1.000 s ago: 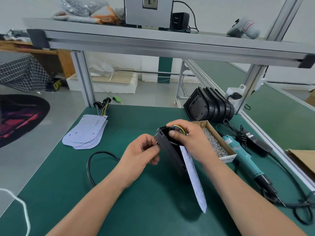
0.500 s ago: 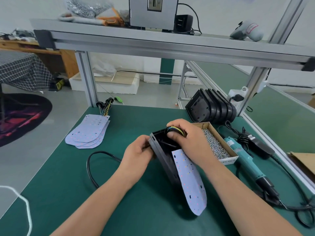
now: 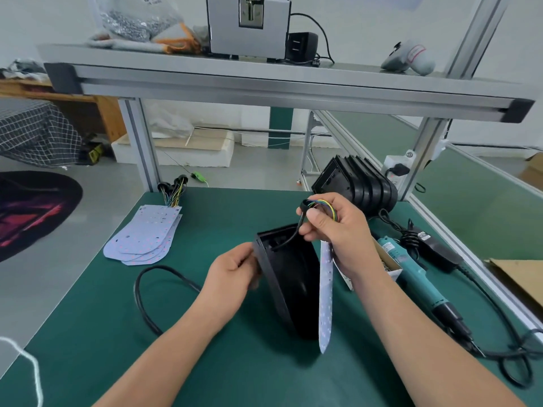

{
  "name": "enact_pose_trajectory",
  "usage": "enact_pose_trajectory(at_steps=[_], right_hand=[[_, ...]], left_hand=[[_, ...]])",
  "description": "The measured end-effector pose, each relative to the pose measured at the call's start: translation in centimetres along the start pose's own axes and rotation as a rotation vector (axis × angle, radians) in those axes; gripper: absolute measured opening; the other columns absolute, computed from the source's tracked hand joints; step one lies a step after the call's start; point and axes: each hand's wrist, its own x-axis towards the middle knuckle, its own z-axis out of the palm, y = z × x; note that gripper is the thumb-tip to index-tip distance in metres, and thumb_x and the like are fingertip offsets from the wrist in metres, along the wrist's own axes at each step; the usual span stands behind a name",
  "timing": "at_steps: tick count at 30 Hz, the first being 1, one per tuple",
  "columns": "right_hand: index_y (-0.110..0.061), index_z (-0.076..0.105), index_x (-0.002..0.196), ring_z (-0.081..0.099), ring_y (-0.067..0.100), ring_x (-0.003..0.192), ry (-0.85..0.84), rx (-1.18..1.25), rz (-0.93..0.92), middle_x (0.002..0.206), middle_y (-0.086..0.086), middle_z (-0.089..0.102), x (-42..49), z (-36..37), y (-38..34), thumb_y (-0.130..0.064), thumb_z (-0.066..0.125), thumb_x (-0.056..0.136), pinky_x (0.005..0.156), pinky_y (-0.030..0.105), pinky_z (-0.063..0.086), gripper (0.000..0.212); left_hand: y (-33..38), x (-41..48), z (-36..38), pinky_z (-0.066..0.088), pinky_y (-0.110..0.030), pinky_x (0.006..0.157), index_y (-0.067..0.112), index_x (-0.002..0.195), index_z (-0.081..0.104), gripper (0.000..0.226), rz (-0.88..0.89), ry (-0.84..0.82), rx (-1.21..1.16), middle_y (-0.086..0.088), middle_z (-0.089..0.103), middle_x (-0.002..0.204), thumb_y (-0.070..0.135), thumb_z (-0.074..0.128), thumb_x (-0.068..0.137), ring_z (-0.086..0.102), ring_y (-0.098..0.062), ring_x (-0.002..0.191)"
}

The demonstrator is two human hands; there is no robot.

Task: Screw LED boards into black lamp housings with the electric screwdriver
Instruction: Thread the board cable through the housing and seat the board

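The housing point(image 3: 289, 283) stands on edge on the table point(image 3: 88, 333), its left rim gripped by the left hand point(image 3: 232, 274). At 12 o'clock the right hand point(image 3: 332, 227) pinches the wires point(image 3: 321, 204). The board point(image 3: 325, 304) hangs edge-on just beside the housing at 3 o'clock. Farther out at 3 o'clock lies the screwdriver point(image 3: 411, 274). Spare boards point(image 3: 147, 233) lie at 10 o'clock.

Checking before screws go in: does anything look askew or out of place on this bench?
The LED board is not seated: it hangs edge-on beside the black housing, dangling from the wires the right hand pinches. The left hand holds the housing tipped on its edge. Probably just mid-assembly.
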Motion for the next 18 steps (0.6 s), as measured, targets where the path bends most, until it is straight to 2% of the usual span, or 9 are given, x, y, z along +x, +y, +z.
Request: enact_pose_trajectory(at_steps=[1, 3, 4, 7, 9, 11, 13, 15, 18], right_hand=[[-0.016, 0.069, 0.113, 0.074, 0.026, 0.076, -0.015, 0.003, 0.01, 0.104, 0.016, 0.078, 0.0, 0.0, 0.0, -0.006, 0.067, 0.096, 0.068, 0.032, 0.061, 0.02], [-0.015, 0.067, 0.114, 0.074, 0.027, 0.079, -0.035, 0.009, 0.02, 0.104, 0.014, 0.077, 0.1, 0.2, -0.1, -0.008, 0.067, 0.095, 0.07, 0.034, 0.062, 0.02], [-0.014, 0.066, 0.115, 0.074, 0.027, 0.079, -0.043, 0.007, 0.021, 0.104, 0.013, 0.077, 0.1, 0.3, 0.0, -0.008, 0.067, 0.096, 0.071, 0.034, 0.062, 0.02], [-0.011, 0.063, 0.116, 0.071, 0.024, 0.074, -0.056, -0.025, 0.028, 0.102, 0.009, 0.077, 0.2, 0.5, 0.2, -0.002, 0.064, 0.101, 0.066, 0.034, 0.061, 0.018], [-0.011, 0.063, 0.116, 0.067, 0.019, 0.064, -0.053, -0.095, 0.017, 0.1, 0.008, 0.077, 0.2, 0.8, 0.1, 0.0, 0.062, 0.102, 0.06, 0.028, 0.057, 0.018], [-0.01, 0.065, 0.114, 0.062, 0.006, 0.061, -0.067, -0.185, -0.009, 0.093, 0.003, 0.076, 0.4, 0.7, -0.1, -0.002, 0.065, 0.099, 0.061, 0.018, 0.05, 0.017], [-0.011, 0.068, 0.111, 0.059, 0.001, 0.061, -0.101, -0.213, 0.006, 0.087, -0.002, 0.074, 0.5, 0.5, -0.5, -0.009, 0.068, 0.095, 0.061, 0.015, 0.046, 0.016], [-0.013, 0.069, 0.109, 0.064, 0.01, 0.065, -0.125, -0.218, 0.038, 0.087, 0.003, 0.072, 0.6, 0.4, -0.6, -0.012, 0.069, 0.094, 0.062, 0.02, 0.051, 0.015], [-0.015, 0.068, 0.111, 0.076, 0.025, 0.085, -0.191, -0.178, 0.067, 0.096, 0.017, 0.071, 0.6, 1.0, -0.3, -0.004, 0.065, 0.1, 0.076, 0.034, 0.064, 0.016]], left_hand=[[-0.1, 0.1, 0.0, 0.052, -0.043, 0.067, 0.024, 0.099, 0.075, 0.027, 0.009, 0.032, 0.049, -0.014, 0.063, 0.075, 0.028, 0.049, 0.097, 0.053, -0.016, 0.07], [-0.2, 0.2, -0.1, 0.053, -0.03, 0.069, 0.037, 0.098, 0.075, 0.025, 0.028, 0.087, 0.127, -0.003, 0.07, 0.079, 0.03, 0.051, 0.095, 0.06, -0.011, 0.07], [-0.2, 0.2, -0.1, 0.05, -0.025, 0.063, 0.043, 0.099, 0.075, 0.027, 0.03, 0.09, 0.136, 0.0, 0.068, 0.077, 0.031, 0.052, 0.093, 0.059, -0.01, 0.065], [0.1, 0.2, 0.2, 0.033, -0.027, 0.052, 0.049, 0.105, 0.076, 0.036, -0.034, 0.035, 0.031, -0.003, 0.045, 0.07, 0.032, 0.049, 0.089, 0.038, -0.019, 0.058], [0.4, 0.1, 0.2, 0.029, -0.023, 0.05, 0.048, 0.11, 0.076, 0.04, -0.079, 0.01, -0.036, 0.001, 0.038, 0.067, 0.03, 0.049, 0.088, 0.032, -0.016, 0.056], [0.7, -0.2, 0.2, 0.029, -0.02, 0.045, 0.046, 0.112, 0.076, 0.027, -0.065, -0.001, -0.058, 0.01, 0.04, 0.061, 0.034, 0.059, 0.094, 0.032, -0.011, 0.051], [0.8, -0.5, 0.3, 0.029, -0.02, 0.043, 0.044, 0.112, 0.076, 0.016, -0.061, -0.005, -0.082, 0.013, 0.04, 0.058, 0.036, 0.067, 0.101, 0.032, -0.01, 0.049], [0.8, -0.7, 0.5, 0.035, -0.024, 0.046, 0.04, 0.108, 0.077, 0.017, -0.069, 0.001, -0.107, 0.008, 0.043, 0.06, 0.029, 0.065, 0.104, 0.034, -0.012, 0.05], [0.6, -0.6, 0.6, 0.054, -0.03, 0.065, 0.023, 0.104, 0.074, 0.024, -0.067, 0.063, -0.059, 0.003, 0.069, 0.078, 0.009, 0.055, 0.105, 0.056, -0.016, 0.062]])
